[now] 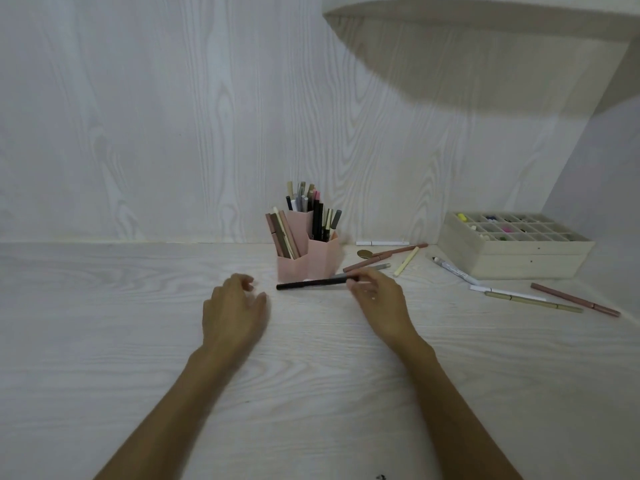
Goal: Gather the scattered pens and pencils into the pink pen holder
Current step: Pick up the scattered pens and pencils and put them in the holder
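Observation:
The pink pen holder [322, 259] stands at the back middle of the desk with several pens and pencils upright in its compartments. My right hand [379, 296] pinches a black pen [311, 283] by its right end, holding it level just in front of the holder. My left hand [235, 308] hovers left of the pen's tip, fingers loosely curled and holding nothing. Loose on the desk to the right lie a white pen [381, 243], a brown pencil [391, 257], a cream pencil [406, 261], a grey pen [381, 267], a white marker [455, 270], an olive pen [533, 301] and a reddish-brown pencil [575, 299].
A pale wooden organiser box [512, 258] with small compartments stands at the back right. A small round gold piece [364, 253] lies beside the holder. A wood-grain wall rises behind the desk and a shelf [485, 15] overhangs at the upper right.

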The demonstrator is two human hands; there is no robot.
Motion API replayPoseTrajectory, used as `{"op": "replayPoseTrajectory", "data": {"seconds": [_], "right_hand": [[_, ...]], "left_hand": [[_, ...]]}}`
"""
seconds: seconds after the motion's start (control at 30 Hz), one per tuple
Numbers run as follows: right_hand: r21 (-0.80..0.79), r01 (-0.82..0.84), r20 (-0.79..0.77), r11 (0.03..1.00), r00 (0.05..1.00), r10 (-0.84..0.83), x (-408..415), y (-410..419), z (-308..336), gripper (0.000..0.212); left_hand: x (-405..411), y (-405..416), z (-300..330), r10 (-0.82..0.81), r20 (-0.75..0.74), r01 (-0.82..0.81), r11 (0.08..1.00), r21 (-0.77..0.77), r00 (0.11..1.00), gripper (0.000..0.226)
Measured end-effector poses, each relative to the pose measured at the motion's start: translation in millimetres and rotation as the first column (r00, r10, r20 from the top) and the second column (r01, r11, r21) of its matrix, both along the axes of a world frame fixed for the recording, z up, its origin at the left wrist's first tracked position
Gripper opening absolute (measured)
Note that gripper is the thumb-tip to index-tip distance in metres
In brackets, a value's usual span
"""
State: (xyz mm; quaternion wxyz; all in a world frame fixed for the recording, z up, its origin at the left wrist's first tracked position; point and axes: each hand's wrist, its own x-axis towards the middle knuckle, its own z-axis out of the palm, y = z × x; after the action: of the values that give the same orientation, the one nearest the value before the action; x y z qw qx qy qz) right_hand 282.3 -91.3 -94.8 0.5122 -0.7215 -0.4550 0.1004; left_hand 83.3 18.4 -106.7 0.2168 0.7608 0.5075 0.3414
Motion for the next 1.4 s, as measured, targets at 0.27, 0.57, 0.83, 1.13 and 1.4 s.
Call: {"op": "replayPoseTrajectory", "data": {"seconds": [0.27, 0.57, 0.83, 1.13, 1.4], "right_hand": [[0.631, 0.243, -0.237, 0.737, 0.965, -0.115, -8, -3, 75, 0.023], [0.290, 0.089, 0.422, 0.953, 0.882, -0.211, -9, 72, 108, 0.018], [0.116, 0.169, 0.756, 0.979, 0.624, -0.197, 0, 83, 73, 0.031], [0.154, 0.192, 0.694, 0.969, 0.677, -0.244, 56, -21, 37, 0.033], [-0.415, 0.662, 0.550, 0.625, 0.729, -0.407, 165, -133, -3, 0.051]], "left_hand": [[3, -4, -11, -0.071, -0.305, 0.120, 0.982, 0.146, 0.950, 0.036], [2, -5, -17, -0.096, -0.259, 0.148, 0.971, 0.187, 0.961, 0.034], [3, -4, -15, -0.109, -0.243, 0.156, 0.970, 0.187, 0.964, 0.034], [8, -11, -6, -0.264, -0.158, 0.297, 0.925, 0.239, 0.951, 0.024], [66, -42, -1, -0.516, -0.199, 0.550, 0.809, 0.207, 0.833, 0.029]]}}
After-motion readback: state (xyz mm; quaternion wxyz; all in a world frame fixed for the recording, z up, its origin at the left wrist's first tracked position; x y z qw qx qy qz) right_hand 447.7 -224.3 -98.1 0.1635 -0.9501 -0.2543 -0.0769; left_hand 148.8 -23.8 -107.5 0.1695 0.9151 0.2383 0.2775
